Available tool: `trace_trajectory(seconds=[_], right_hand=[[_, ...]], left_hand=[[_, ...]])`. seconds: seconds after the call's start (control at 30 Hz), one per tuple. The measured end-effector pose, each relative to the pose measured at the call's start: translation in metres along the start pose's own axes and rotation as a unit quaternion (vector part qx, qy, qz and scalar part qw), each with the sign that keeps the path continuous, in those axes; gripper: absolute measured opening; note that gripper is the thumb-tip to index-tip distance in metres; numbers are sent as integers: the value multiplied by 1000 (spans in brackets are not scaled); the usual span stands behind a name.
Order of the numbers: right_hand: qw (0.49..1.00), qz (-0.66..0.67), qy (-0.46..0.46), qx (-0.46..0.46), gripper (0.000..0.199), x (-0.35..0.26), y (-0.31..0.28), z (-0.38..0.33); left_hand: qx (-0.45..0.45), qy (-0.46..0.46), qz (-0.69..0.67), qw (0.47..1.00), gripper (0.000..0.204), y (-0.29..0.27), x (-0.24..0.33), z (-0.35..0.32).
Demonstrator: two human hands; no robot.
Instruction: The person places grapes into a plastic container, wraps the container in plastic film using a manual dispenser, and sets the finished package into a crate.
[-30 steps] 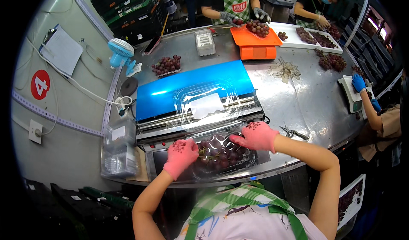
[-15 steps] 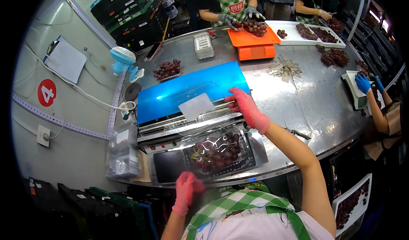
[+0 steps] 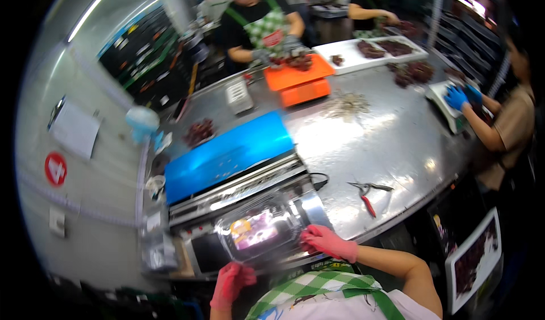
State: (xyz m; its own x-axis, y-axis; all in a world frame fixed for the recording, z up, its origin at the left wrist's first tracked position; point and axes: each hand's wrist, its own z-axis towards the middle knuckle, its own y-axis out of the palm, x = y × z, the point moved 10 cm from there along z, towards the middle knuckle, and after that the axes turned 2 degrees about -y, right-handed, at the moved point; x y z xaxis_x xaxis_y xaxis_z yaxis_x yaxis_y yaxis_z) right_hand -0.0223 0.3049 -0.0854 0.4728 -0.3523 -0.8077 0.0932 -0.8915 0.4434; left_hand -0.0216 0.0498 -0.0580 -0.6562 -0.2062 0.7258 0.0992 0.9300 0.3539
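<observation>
A clear plastic tray of dark grapes [image 3: 258,232], covered with shiny film and bearing a bright label, lies on the front plate of a wrapping machine [image 3: 227,152] with a blue top. My right hand [image 3: 326,241], in a pink glove, grips the tray's near right corner. Also gloved in pink, my left hand [image 3: 230,283] sits curled just below the tray's near left corner, at the machine's front edge. Blur hides whether it touches the tray.
Red-handled snips [image 3: 366,195] lie on the steel table [image 3: 369,144] to the right of the machine. An orange scale [image 3: 301,81] with grapes stands at the far side. Three other people work around the table, one at the right edge in blue gloves [image 3: 457,97]. Loose grapes [image 3: 198,131] lie at the far left.
My right hand came back from the machine's film bar to the tray's right corner. My left hand rose toward the tray. A label now shows on the tray.
</observation>
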Motion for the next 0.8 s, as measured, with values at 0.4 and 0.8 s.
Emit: trace_trajectory(seconds=[0.4, 0.8], right_hand=[[942, 173, -190, 215, 9, 39, -24, -44], [536, 439, -478, 540, 32, 206, 106, -315]], left_hand=[[-191, 175, 303, 917, 13, 74, 67, 16], [-728, -74, 380, 567, 30, 232, -120, -114]])
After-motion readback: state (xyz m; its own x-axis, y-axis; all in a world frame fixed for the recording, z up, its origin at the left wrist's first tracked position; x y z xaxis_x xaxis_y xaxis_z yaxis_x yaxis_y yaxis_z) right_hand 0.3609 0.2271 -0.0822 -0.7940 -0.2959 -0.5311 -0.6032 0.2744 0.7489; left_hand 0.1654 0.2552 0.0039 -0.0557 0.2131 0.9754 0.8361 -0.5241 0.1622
